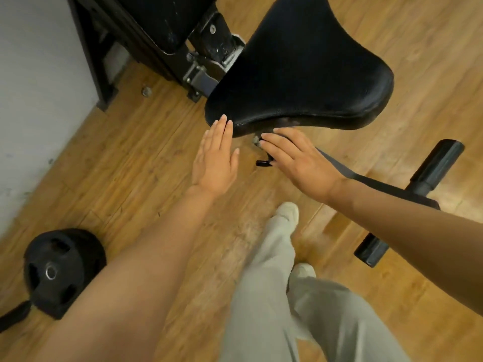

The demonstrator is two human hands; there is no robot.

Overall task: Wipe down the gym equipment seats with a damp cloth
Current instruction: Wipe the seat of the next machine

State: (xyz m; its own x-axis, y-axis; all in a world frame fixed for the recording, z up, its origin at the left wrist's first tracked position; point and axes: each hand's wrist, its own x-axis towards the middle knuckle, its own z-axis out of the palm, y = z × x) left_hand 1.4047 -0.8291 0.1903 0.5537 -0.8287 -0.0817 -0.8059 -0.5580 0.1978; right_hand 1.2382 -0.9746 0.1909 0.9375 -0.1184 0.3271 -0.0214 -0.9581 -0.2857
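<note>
- While both hands reach forward at the middle of the frame, the left hand [215, 158] is flat and spread, fingers straight and together, its fingertips touching the near lower-left edge of the black seat [300, 71]; it holds nothing.
- Just to its right, the right hand [300, 163] lies palm-down with fingers extended toward the underside of the seat's near edge; a small grey bit [256, 141] shows at its fingertips, but whether they pinch it cannot be told.
- No cloth can be made out in either hand.
- A short black lever [264, 163] sticks out just beneath the right hand's fingers.
- Filling the upper centre and right, the seat is a padded, textured black saddle shape, with a scuffed metal bracket [209, 66] joining it to a black back pad [162, 19] at the upper left.
- A black frame bar with roller pads [436, 165] runs off to the right.
- Pale trousers [274, 296] and light shoes stand on the wooden floor [130, 152] at the bottom centre.
- A black weight plate [57, 270] rests at the lower left, near a grey wall [39, 87].
</note>
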